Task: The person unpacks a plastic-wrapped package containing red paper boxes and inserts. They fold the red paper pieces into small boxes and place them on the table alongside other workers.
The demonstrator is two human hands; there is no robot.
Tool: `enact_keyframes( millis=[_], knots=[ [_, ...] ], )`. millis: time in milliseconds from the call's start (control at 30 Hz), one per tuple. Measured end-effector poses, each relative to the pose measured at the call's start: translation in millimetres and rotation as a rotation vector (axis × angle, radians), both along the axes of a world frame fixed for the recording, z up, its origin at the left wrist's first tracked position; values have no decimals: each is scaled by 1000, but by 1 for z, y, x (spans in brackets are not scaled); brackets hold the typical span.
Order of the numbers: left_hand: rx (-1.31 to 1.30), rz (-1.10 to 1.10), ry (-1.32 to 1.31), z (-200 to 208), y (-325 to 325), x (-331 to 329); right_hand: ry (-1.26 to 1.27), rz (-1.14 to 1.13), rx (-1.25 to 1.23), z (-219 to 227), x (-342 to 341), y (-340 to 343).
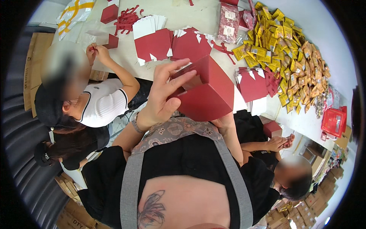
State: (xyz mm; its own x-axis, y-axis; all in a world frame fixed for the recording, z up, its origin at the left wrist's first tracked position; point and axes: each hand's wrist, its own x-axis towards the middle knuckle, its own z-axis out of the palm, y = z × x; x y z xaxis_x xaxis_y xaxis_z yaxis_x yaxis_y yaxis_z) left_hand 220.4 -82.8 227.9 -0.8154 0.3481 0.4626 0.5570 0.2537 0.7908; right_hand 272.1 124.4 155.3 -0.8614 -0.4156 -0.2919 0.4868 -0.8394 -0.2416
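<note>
A red cardboard box with an open end is tilted in front of my chest. My left hand is at that open end, its fingers stretched out and apart across the opening and the thumb close to the lower edge. Under the box, my right hand supports it; its fingers are mostly hidden behind the cardboard. Beyond the box on the table are stacks of flat red-and-white box blanks, with another stack beside them. More blanks are to the right.
Red ribbons lie at the far left of the table. Yellow packets and orange-brown packets are heaped at right, near a red plastic basket. Co-workers sit on both sides: one in a white top, another in black.
</note>
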Motion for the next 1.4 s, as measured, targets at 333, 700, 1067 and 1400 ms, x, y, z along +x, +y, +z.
enact_keyframes(
  millis=[333, 700, 1067, 1400],
  knots=[
    [54, -211, 84, 12, -6, 21, 460, 205, 700, 13, 10, -10],
    [-225, -109, 159, 24, -17, 30, 702, 276, 1005, 32, 12, -31],
    [-341, -372, -423, 60, -20, 15, 768, 227, 1048, 39, 7, -36],
    [-152, -309, -627, 51, -11, 21, 755, 206, 1008, 38, 4, -33]
  ],
)
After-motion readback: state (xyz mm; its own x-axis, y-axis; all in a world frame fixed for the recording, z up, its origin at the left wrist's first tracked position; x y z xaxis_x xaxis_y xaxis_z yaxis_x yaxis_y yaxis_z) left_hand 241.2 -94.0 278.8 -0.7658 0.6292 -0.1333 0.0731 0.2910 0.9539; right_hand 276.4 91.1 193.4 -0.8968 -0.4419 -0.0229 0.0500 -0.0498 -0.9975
